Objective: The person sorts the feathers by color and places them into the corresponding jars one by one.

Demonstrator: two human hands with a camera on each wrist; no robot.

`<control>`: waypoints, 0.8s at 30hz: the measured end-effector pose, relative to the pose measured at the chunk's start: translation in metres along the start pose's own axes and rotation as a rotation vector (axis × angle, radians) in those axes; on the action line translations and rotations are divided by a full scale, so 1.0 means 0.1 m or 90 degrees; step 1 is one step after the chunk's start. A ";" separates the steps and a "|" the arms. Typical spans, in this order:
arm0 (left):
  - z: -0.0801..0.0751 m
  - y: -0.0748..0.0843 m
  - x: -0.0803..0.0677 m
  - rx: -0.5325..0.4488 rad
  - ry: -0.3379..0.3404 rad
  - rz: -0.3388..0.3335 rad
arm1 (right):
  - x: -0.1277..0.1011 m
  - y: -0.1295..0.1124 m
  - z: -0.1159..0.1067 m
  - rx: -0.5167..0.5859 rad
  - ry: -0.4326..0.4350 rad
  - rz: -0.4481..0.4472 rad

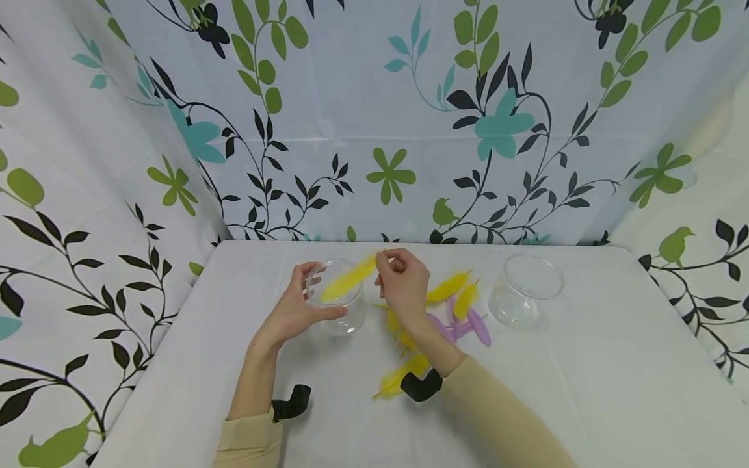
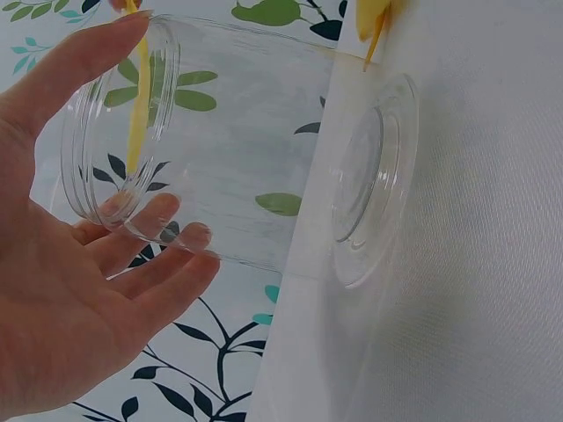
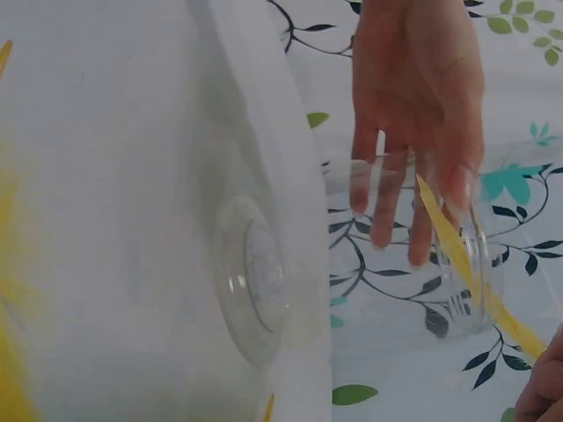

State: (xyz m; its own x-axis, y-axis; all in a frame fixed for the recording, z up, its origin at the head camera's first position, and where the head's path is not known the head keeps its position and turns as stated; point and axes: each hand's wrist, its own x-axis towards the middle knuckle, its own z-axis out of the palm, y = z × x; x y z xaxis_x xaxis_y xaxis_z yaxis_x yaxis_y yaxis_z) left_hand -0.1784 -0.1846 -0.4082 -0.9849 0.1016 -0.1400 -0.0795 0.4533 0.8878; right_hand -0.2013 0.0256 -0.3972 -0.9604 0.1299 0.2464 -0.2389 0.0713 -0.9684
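My left hand grips a clear glass jar near its rim, thumb on the near side and fingers round the far side. The jar's base is down on the white table, as the left wrist view shows. Between thumb and fingertips, my right hand pinches one end of a yellow feather. The feather slants down to the left across the jar's mouth, and in the left wrist view its lower part lies within the rim. Below the right hand, several yellow feathers and purple feathers lie on the table.
A second clear glass jar stands to the right of the feathers. Another yellow feather lies under the right wrist. The white tabletop ends at the back against a leaf-patterned curtain. Black straps show at the wrists.
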 end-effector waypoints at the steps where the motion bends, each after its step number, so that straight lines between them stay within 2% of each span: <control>1: 0.00 0.00 0.00 -0.002 0.000 -0.002 | -0.03 0.02 0.02 -0.003 -0.007 0.015; 8: 0.02 -0.01 -0.01 -0.014 0.001 0.005 | -0.13 0.11 0.12 0.018 -0.058 0.144; 17: 0.03 -0.03 0.00 -0.011 0.000 0.019 | -0.20 0.16 0.15 0.038 -0.085 0.134; 24: 0.00 -0.02 0.01 0.003 0.008 0.004 | -0.24 0.14 0.03 0.051 -0.086 0.157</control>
State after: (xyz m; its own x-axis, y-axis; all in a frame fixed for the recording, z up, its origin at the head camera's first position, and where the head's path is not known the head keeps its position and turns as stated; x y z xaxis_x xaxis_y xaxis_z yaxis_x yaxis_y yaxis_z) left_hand -0.1790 -0.1858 -0.4102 -0.9874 0.0933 -0.1281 -0.0718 0.4574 0.8864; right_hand -0.1825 0.0206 -0.4166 -1.0000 -0.0001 0.0006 -0.0006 -0.0257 -0.9997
